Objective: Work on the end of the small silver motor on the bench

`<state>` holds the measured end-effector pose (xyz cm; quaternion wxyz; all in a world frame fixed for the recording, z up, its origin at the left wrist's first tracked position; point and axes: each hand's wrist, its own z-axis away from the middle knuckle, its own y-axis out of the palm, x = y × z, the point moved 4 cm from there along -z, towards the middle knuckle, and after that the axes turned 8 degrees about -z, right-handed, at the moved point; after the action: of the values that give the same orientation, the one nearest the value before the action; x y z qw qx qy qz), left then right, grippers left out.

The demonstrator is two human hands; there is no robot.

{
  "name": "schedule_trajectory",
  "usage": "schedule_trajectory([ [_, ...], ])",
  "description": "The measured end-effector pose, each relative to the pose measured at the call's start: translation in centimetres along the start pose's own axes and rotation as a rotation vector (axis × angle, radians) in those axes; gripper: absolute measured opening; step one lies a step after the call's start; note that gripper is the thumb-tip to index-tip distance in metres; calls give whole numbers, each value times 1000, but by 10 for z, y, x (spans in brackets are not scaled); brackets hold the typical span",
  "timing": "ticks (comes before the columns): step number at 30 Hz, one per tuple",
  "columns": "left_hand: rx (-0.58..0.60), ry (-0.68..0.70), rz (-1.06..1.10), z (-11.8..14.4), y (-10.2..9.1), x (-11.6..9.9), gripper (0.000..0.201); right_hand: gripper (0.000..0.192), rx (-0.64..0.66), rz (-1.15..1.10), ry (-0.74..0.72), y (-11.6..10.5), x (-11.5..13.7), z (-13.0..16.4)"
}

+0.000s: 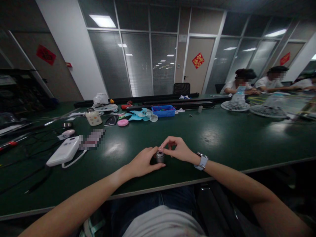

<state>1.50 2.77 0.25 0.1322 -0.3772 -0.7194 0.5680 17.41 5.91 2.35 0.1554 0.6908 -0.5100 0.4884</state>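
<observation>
The metal cylinder [160, 158] stood upright on the green table [138, 140], just below the middle of the frame, its long axis vertical and its round top facing up. The left hand [143, 162] was curved around it, thumb across the near side at the base, the other fingers bent behind its left side and partly hidden. The right hand [179, 149] reached in from the right, thumb and index tips brought together at the top; whether they pinched a small part there could not be told. Both hands covered portions of the cylinder.

A watch [202, 161] sat on the right wrist. At left lay a white device [64, 151] with a cord [74, 161]. Across the upper middle of the table were a patterned jar [93, 117], a pink disc [123, 122], blue blades [139, 115] and a blue basket [163, 111]. People worked at upper right, behind fan grilles [235, 106].

A red diamond sign [198, 60] on the door carried gold writing, too distorted to read.
</observation>
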Motion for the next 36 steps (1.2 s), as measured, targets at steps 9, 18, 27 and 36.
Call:
schedule_trajectory([
  [9,-11,5,-16,0,0,0,41,25,20,-22,35,1,-3,-1],
  [18,-8,8,-24,1,-1,-1,42,28,31,-46,67,1,-2,-1],
  [27,-8,-2,-28,0,-1,-1,42,28,48,-71,79,1,-5,-1],
  [36,3,-9,-6,1,0,0,41,30,52,-80,73,2,-6,-1],
])
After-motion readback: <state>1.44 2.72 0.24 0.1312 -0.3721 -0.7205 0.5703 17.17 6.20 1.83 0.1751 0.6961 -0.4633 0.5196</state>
